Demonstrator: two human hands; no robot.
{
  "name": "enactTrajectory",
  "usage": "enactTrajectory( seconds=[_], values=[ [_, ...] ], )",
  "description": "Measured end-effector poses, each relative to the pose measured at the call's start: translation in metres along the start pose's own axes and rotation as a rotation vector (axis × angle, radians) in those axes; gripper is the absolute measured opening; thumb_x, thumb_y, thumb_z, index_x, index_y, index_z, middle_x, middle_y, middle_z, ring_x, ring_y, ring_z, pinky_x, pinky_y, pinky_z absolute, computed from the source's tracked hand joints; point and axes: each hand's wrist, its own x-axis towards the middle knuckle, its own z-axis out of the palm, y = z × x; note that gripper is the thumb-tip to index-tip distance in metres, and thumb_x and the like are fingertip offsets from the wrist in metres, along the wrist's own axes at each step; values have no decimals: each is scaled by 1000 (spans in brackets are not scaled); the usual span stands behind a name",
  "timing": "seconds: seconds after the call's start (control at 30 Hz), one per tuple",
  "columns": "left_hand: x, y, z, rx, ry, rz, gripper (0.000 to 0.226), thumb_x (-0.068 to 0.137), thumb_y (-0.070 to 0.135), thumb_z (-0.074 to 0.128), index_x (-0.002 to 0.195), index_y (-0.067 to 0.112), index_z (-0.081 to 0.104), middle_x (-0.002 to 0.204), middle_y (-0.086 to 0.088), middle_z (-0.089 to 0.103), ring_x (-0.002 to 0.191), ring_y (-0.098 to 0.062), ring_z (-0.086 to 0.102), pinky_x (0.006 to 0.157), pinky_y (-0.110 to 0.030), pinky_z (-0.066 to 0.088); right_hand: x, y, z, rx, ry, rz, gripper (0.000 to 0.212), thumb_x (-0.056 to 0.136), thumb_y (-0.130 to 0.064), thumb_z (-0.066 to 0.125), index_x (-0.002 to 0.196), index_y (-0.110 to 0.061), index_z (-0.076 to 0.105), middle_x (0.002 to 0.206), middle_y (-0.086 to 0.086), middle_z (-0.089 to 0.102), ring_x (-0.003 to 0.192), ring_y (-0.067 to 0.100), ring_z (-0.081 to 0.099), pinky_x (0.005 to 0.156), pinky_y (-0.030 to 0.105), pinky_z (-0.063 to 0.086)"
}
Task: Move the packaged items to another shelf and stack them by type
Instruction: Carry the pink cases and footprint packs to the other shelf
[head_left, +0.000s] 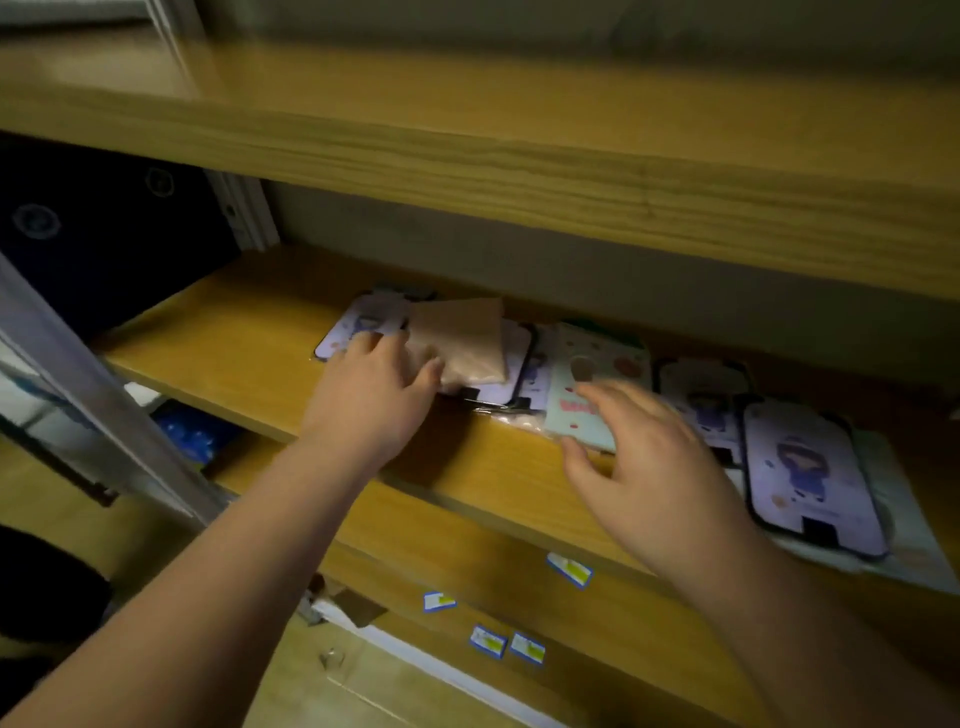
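Several packaged phone cases lie along a wooden shelf (249, 353). At the left is a pile of lilac cases (358, 322) with a beige packet (462, 338) on top. My left hand (374, 395) rests on that pile, fingers spread over the lilac case and the beige packet's edge. A pale green case with dots (597, 379) lies tilted in the middle. My right hand (649, 467) has its thumb under this case's near end and its fingers over it. More lilac cases (810, 473) lie at the right.
A thick wooden shelf board (519, 156) overhangs close above. A grey metal upright (104, 405) runs down the left. The lower shelf edge carries small blue and white labels (569, 570). A dark box (104, 228) stands at the far left.
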Motion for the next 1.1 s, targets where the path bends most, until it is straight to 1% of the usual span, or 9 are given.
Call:
enactTrajectory(
  seconds=[0.17, 0.23, 0.4, 0.47, 0.57, 0.67, 0.8, 1.0, 1.1],
  values=[
    [54, -4, 15, 146, -163, 38, 92, 77, 85, 34, 144, 22, 46, 137, -21, 53, 121, -42, 52, 85, -44, 43, 9, -16, 15, -10, 69, 76, 49, 91, -36, 62, 137, -17, 58, 138, 2, 60, 127, 20, 53, 98, 27, 35],
    [65, -12, 14, 83, -170, 39, 87, 77, 83, 44, 141, 23, 48, 132, -20, 58, 116, -40, 56, 82, -42, 45, 9, -22, 20, -26, 58, 97, 51, 92, -38, 60, 138, -19, 57, 140, 1, 59, 128, 19, 51, 100, 27, 36],
    [86, -30, 5, -316, -204, 87, 52, 81, 44, 78, 120, 12, 65, 119, -11, 70, 109, -29, 64, 89, -40, 52, 13, -29, 26, -47, 82, 136, 52, 93, -41, 56, 140, -21, 54, 140, -1, 58, 129, 16, 49, 98, 25, 34],
    [87, -32, 0, -444, -221, 81, 42, 82, 29, 81, 117, 12, 68, 114, -7, 72, 105, -24, 65, 81, -28, 50, 12, -31, 26, -55, 88, 153, 51, 93, -41, 56, 140, -21, 54, 141, -1, 57, 130, 16, 49, 99, 25, 33],
    [84, -32, -6, -580, -277, 76, 41, 82, 20, 81, 119, 12, 67, 112, -4, 71, 101, -19, 67, 82, -24, 48, 13, -29, 22, -61, 106, 184, 51, 93, -38, 59, 140, -19, 55, 141, 1, 58, 130, 19, 49, 100, 26, 33],
    [76, -29, -14, -739, -295, 21, 29, 86, 11, 77, 111, 19, 64, 93, 3, 71, 73, 0, 67, 60, -14, 49, 13, -22, 18, -79, 121, 253, 46, 93, -36, 57, 136, -19, 58, 134, 2, 62, 124, 21, 52, 98, 32, 40],
    [59, -31, -28, -979, -347, -33, 36, 80, -6, 71, 113, 6, 64, 94, -11, 72, 77, -21, 68, 54, -23, 56, 12, -1, 17, -134, 106, 446, 38, 96, -37, 49, 126, -17, 62, 124, 10, 63, 115, 28, 53, 87, 36, 44],
    [24, -34, -37, -1210, -370, -42, 31, 86, -13, 60, 105, 12, 62, 76, 1, 78, 66, -13, 74, 52, -23, 56, 19, 10, 28, -311, 29, 551, 76, 87, -74, 42, 130, -13, 60, 130, 16, 57, 119, 34, 48, 98, 42, 43],
    [10, -26, -32, -1252, -383, -45, 31, 86, -13, 60, 110, 7, 60, 82, -2, 77, 71, -17, 73, 58, -28, 58, 27, 7, 34, -316, 13, 608, 101, 76, -90, 29, 138, -14, 53, 136, 16, 50, 124, 34, 41, 102, 46, 33]
  ],
)
